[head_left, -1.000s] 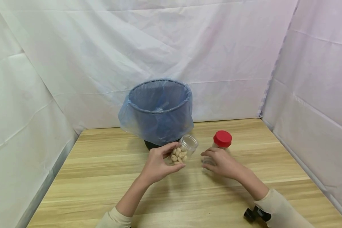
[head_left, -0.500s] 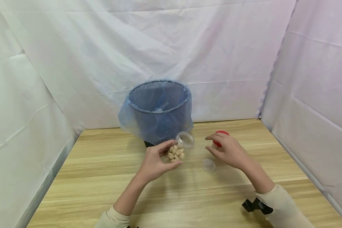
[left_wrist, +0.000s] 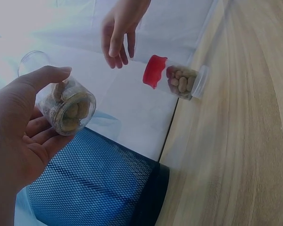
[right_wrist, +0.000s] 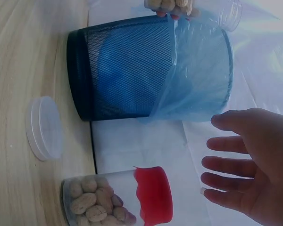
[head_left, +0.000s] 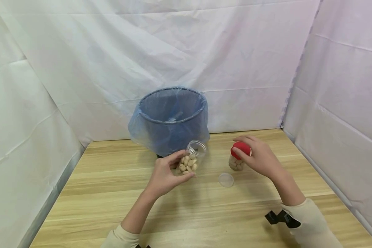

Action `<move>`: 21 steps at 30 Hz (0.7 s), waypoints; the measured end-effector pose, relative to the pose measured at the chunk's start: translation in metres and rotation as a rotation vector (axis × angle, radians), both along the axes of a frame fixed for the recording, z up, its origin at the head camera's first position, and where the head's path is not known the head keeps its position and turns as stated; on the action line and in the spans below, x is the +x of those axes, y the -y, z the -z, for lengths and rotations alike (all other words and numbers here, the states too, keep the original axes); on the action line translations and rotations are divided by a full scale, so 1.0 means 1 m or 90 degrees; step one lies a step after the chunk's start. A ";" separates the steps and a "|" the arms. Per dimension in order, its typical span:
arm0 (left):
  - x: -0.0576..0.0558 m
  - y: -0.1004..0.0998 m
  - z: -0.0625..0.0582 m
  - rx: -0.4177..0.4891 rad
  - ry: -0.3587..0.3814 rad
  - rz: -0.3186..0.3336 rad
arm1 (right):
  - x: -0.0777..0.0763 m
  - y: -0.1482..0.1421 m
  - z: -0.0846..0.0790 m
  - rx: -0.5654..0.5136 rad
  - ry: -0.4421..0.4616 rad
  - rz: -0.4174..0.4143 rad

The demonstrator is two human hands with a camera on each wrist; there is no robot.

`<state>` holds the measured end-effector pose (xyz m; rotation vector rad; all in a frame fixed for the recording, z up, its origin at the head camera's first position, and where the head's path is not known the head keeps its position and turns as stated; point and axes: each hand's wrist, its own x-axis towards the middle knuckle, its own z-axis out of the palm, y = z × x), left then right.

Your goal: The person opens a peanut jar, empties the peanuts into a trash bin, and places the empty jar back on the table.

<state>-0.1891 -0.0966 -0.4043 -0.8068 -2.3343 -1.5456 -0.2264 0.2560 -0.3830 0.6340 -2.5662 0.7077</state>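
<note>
My left hand (head_left: 167, 175) grips an open-topped clear jar (head_left: 197, 148), tilted and partly filled with pale nuts; in the left wrist view the thumb and fingers wrap this jar's side. A second clear jar (right_wrist: 122, 200) holding nuts stands upright on the table under a red cap (head_left: 242, 150). My right hand (head_left: 260, 156) overlaps that cap in the head view. Seen from the right wrist, the same hand (right_wrist: 254, 165) is apart from the cap, its fingers extended and spread with nothing in them. A clear round lid (head_left: 226, 180) lies flat between the two jars.
Behind the left hand stands a black mesh bin lined with a blue plastic bag (head_left: 173, 137). White sheeting (head_left: 251, 69) hangs at the back and both sides of the wooden table (head_left: 111, 193).
My right hand has left the clear lid and moved away and rightward to the red-capped jar. The left hand, with its jar, has shifted slightly left.
</note>
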 end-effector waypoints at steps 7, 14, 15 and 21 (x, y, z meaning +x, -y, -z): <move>0.001 0.003 -0.004 -0.001 -0.005 -0.016 | -0.005 -0.005 0.004 0.001 -0.020 -0.006; 0.002 0.004 -0.007 0.000 0.001 -0.007 | -0.005 -0.007 0.007 0.003 -0.010 0.007; 0.003 0.004 -0.007 0.000 0.001 -0.006 | -0.005 -0.007 0.008 0.005 -0.009 0.009; 0.004 0.006 -0.013 0.005 0.007 -0.007 | -0.005 -0.007 0.007 0.013 0.001 0.016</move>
